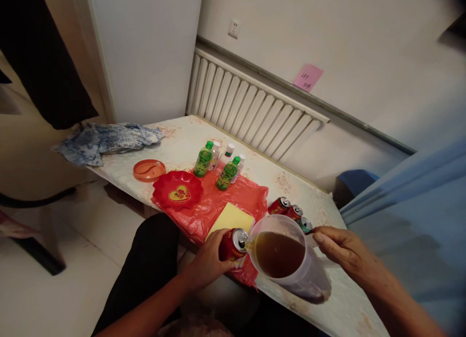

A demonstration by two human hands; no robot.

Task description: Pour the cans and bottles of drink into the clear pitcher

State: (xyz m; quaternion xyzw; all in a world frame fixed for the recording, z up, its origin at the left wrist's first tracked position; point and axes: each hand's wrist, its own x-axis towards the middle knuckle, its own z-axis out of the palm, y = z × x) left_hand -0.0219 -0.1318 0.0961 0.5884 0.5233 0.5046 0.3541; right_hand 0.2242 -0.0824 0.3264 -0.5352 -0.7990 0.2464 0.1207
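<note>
My left hand (206, 264) is wrapped around a red drink can (229, 247), its opened silver top tipped towards the pitcher. My right hand (342, 247) grips the handle of a clear plastic pitcher (316, 276) with brown liquid (279, 254) in it. The pitcher leans left, and its spout meets the opening of the can; some yellowish liquid shows at the spout. Just behind the pitcher, two red cans (279, 206) and a green-topped can (304, 224) stand on the table. Beneath the held can lies a yellow cloth or paper (233, 215).
The table (287, 181) has a flowered cover with a red plastic sheet (192, 223) on it. Green-capped bottles (228, 176) and white-capped ones stand there. To the left are a red scalloped plate (162, 191), an orange round dish (149, 170) and crumpled blue-white fabric (109, 140).
</note>
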